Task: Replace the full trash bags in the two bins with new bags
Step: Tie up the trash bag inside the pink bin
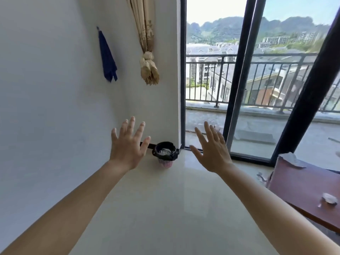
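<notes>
A small pink mesh bin [165,163] stands on the floor in the corner where the white wall meets the glass door. A black trash bag [165,147] lines it, folded over the rim, with clear crumpled plastic rubbish inside. Something black lies on the floor just left of the bin, partly behind my left hand. Both arms are stretched out in front of me, well short of the bin. My left hand [128,144] is spread with fingers apart, empty. My right hand [211,150] is likewise spread and empty. Only one bin is in view.
A reddish-brown wooden table [303,190] juts in at the right, with crumpled paper on it. Sliding glass doors [257,89] lead to a balcony with railings. A blue cloth [107,57] hangs on the left wall and a tied curtain [148,67] hangs beside it.
</notes>
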Motion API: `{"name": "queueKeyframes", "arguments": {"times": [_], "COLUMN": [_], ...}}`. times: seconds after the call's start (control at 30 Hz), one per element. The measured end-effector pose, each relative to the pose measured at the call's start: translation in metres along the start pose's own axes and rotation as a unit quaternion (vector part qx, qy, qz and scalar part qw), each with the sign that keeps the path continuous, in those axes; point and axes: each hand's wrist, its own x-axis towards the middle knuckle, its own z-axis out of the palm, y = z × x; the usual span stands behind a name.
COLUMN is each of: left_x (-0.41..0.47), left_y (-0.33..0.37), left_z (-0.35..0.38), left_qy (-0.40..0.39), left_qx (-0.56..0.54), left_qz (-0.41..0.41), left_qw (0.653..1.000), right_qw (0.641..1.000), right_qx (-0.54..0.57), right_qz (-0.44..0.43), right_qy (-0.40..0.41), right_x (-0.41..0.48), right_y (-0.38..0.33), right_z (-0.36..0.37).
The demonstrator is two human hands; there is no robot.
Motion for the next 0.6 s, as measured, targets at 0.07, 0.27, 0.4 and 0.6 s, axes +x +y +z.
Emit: {"name": "queueKeyframes", "arguments": {"times": [0.07, 0.27, 0.4, 0.6], "left_x": [0.048, 0.182, 0.279, 0.450], "left_y": [-0.015, -0.064, -0.096, -0.121], "left_z": [0.015, 0.096, 0.170, 0.262], "left_qy": [-0.001, -0.012, -0.030, -0.068], "left_qx": [0.005, 0.001, -0.008, -0.041], "left_qz": [-0.017, -0.048, -0.049, -0.036], "left_qw": [1.000, 0.999, 0.998, 0.996], "right_qw": [1.000, 0.998, 0.996, 0.994], "right_qx": [0.016, 0.035, 0.018, -0.020], "right_qz": [0.005, -0.051, -0.078, -0.072], "right_qy": [-0.002, -0.010, -0.030, -0.084], "right_x": [0.058, 0.213, 0.313, 0.464], "right_y": [0.003, 0.002, 0.011, 0.049], "right_z": [0.014, 0.089, 0.156, 0.236]}}
